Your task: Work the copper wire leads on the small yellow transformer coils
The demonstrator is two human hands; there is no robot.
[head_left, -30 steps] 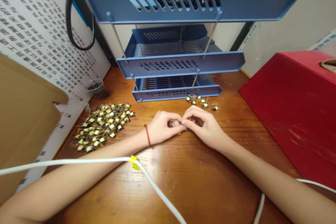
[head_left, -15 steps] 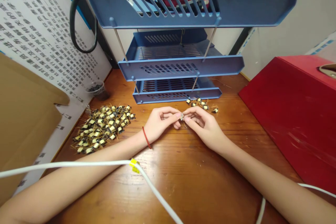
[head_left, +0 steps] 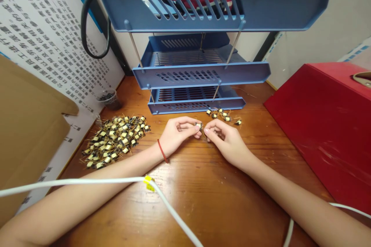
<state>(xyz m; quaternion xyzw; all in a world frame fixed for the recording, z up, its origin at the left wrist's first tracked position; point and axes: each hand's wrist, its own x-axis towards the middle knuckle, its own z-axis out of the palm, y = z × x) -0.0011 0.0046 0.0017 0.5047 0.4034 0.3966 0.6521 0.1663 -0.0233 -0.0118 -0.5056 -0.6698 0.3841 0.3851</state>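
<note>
Left hand [head_left: 178, 134] and right hand [head_left: 227, 143] no longer meeting at the fingertips as in the earlier view, now with a narrow gap between them. Grip of the left hand closed on a small wire-wound coil [head_left: 198, 125], pinched at the fingertips, with the coil more to the left than before and partly hidden by those fingers. Right hand loosely curled just beside it, fingers half open; whether its grip holds a thin lead or nothing at all, impossible to tell at this size. Both forearms resting on the wooden tabletop [head_left: 228, 204], a red band [head_left: 162, 150] around the left wrist. Large heap of similar coils [head_left: 114, 141] to the left of the hands, with a smaller cluster of coils [head_left: 222, 115] just in front of a blue tray rack [head_left: 197, 75]. Individual coils and their fine gold leads too small and tangled to make out. Beyond the heap, a clear plastic cup [head_left: 108, 98] with dark contents unclear. Red box [head_left: 319, 131] at the right, cut off by the frame, and brown cardboard [head_left: 29, 123] at the left, also cut off. White cable [head_left: 72, 182] with a yellow clip [head_left: 148, 183] lying across the left forearm.
</note>
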